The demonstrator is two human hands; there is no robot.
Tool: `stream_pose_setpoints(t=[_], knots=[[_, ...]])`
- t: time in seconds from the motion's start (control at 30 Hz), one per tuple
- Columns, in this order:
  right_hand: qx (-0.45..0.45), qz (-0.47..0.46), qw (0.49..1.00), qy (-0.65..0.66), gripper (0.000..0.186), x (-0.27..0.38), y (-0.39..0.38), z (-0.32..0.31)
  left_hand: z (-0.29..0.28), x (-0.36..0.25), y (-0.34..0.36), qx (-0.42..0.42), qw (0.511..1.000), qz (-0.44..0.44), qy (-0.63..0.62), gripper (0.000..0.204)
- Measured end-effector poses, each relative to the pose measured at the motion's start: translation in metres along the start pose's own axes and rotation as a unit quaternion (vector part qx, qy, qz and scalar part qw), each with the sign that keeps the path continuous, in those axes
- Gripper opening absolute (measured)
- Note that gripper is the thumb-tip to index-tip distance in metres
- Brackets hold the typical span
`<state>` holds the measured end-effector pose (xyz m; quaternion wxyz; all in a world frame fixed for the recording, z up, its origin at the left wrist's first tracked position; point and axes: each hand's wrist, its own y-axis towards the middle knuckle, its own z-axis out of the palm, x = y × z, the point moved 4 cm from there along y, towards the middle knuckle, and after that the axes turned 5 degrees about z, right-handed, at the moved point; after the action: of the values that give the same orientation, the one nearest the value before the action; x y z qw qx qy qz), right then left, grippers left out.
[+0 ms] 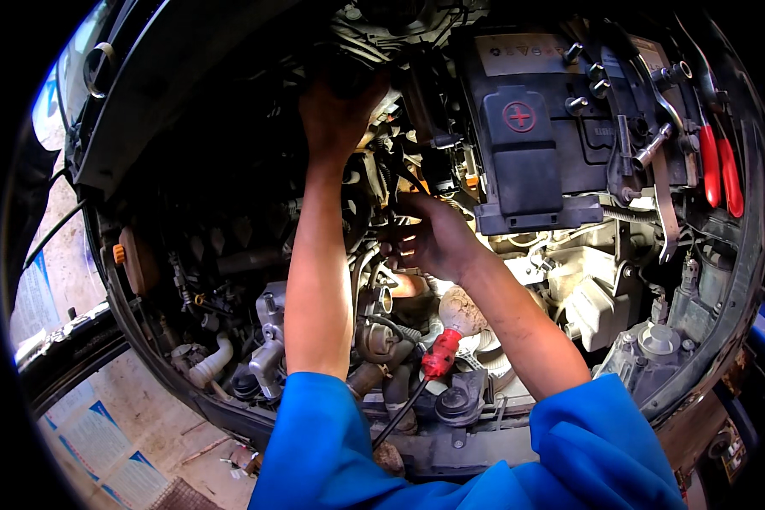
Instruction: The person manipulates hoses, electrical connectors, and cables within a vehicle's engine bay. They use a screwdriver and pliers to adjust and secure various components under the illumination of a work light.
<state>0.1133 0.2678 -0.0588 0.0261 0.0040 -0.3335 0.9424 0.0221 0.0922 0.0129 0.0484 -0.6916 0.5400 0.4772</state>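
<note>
Both my arms reach down into a car's engine bay. My left hand is deep at the back, beside the dark housing left of the battery; its fingers are lost in shadow, so what it touches is hidden. Nearer and to the right, my right hand is among hoses and metal parts of the engine. Its fingers curl inward, and whatever they hold is too dark to make out. Below that hand lies a lit work lamp with a red handle, its round bulb partly behind my right forearm.
A black battery stands at the right, with loose sockets, a ratchet and red-handled pliers on and beside it. The lamp's black cable runs over the front edge. An orange cap sits on a reservoir at the left.
</note>
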Motion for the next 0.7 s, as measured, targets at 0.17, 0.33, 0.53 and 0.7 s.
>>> stream_pose_setpoints(t=[0.17,0.33,0.53,0.7], knots=[[0.020,-0.008,0.997,-0.079,0.044,0.007,-0.004,0.011,0.002,-0.002,-0.002,0.008,0.999,-0.033,-0.028,0.045],[0.067,-0.023,0.992,-0.102,0.042,0.011,0.004,0.003,0.004,0.001,0.002,0.033,0.998,-0.059,0.004,0.041],[0.072,-0.025,0.994,-0.073,0.030,0.006,0.012,0.002,0.004,-0.002,0.000,0.024,0.997,-0.070,0.025,0.048],[0.003,-0.010,1.000,0.007,0.021,-0.001,0.010,0.014,0.003,-0.005,0.000,0.018,0.997,-0.068,-0.022,0.050]])
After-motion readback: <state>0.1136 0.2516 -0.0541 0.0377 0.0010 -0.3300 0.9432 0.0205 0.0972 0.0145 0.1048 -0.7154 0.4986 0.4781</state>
